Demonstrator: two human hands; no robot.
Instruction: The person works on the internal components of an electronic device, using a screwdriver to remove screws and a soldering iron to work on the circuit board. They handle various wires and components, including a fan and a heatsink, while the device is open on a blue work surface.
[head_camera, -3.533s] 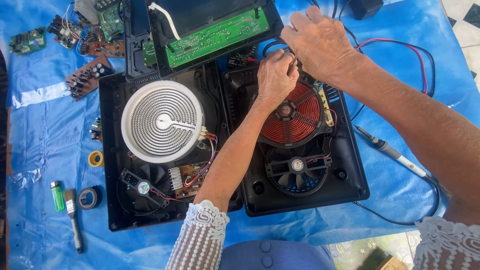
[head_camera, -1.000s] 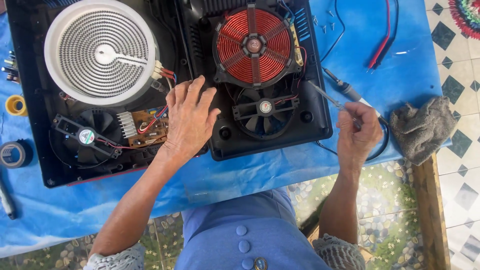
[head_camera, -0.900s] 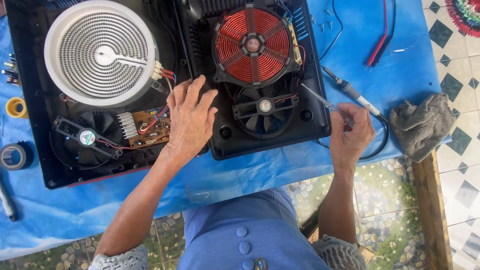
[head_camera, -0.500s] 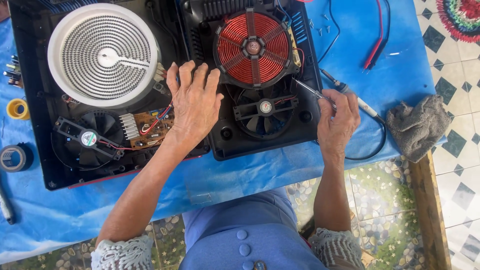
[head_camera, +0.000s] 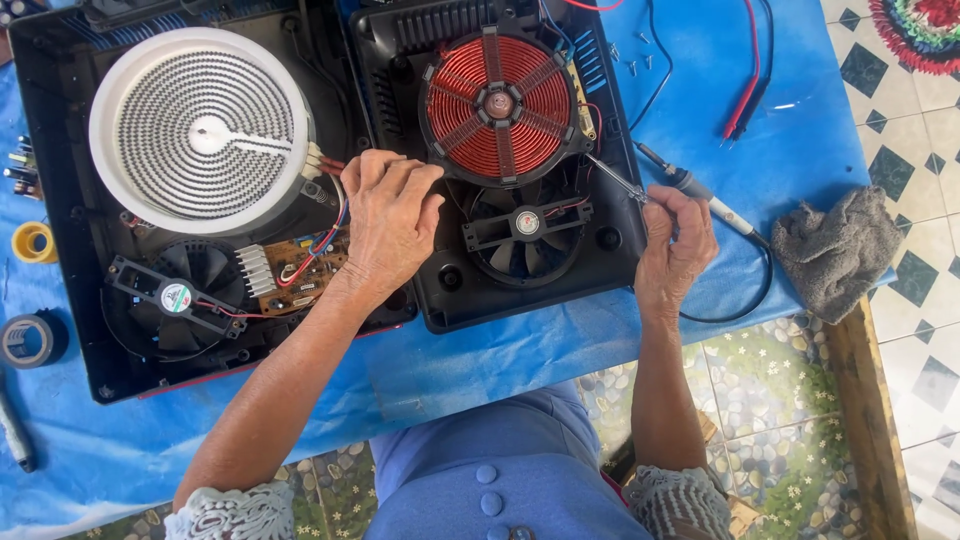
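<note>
Two opened cooktops lie side by side on a blue sheet. The left one (head_camera: 60, 300) holds a white spiral heating element (head_camera: 198, 132), a fan (head_camera: 175, 297) and a small circuit board (head_camera: 300, 275). The right one (head_camera: 620, 270) shows a red copper coil (head_camera: 497, 103) above a black fan (head_camera: 527, 223). My left hand (head_camera: 388, 220) rests flat on the seam between the two housings, fingers spread, holding nothing. My right hand (head_camera: 677, 245) grips a soldering iron (head_camera: 690, 186), its metal tip pointing up-left toward the coil's right edge.
A grey rag (head_camera: 838, 250) lies at the table's right end. Red and black probe leads (head_camera: 748, 70) trail at the top right. A yellow tape roll (head_camera: 33, 242) and a black tape roll (head_camera: 28, 340) sit at the left edge. Tiled floor lies beyond the table's right side.
My right hand has carried the soldering iron up and left, closer to the coil. My left hand has slid upward along the seam between the housings. Earlier, both hands were at the coil's top.
</note>
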